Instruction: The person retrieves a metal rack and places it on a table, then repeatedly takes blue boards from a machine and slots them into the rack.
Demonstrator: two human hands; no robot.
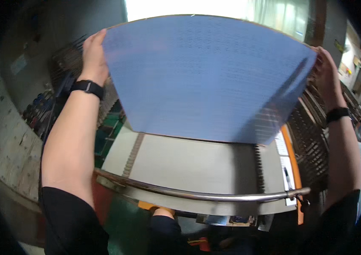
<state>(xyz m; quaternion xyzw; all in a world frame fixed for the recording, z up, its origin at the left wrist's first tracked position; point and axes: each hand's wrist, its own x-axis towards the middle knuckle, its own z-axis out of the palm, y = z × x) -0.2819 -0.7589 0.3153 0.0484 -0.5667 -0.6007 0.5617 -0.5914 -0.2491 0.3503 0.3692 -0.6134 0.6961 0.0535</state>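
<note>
Left hand: at the panel's upper left corner, holding its edge; the left hand [94, 57] has its fingers partly hidden by the edge.
Right hand: at the upper right corner, holding the edge likewise; the right hand [327, 74] is in dimmer light, finger detail not clear.
Span: arms well apart and raised; probably so because the panel is wide and a grip at both corners shares the load and checks twisting.
Panel: the blue panel [206, 80] is held between the hands, broad face to the wearer, lower edge over the far part of the bench. Contact with the bench cannot be told.
Face: no hand lies across the blue surface; edge holding likely spares it and leaves it open to view.
Bench: the pale bench [180, 159] lies below, in front of the wearer.
Strips: a left toothed strip [133, 157] and a right toothed strip [259, 170] run toward the panel's lower edge; their spacing suggests paired guides or supports.
Rail: the metal rail [197, 196] crosses the near side, perhaps as a handle or stop.
Papers: the papers [282, 146] and pen [287, 175] lie along the right margin, presumably to leave the middle free.
Surround: the racks [312, 138] stand to the right; the window [184, 7] beyond lights the area.
</note>
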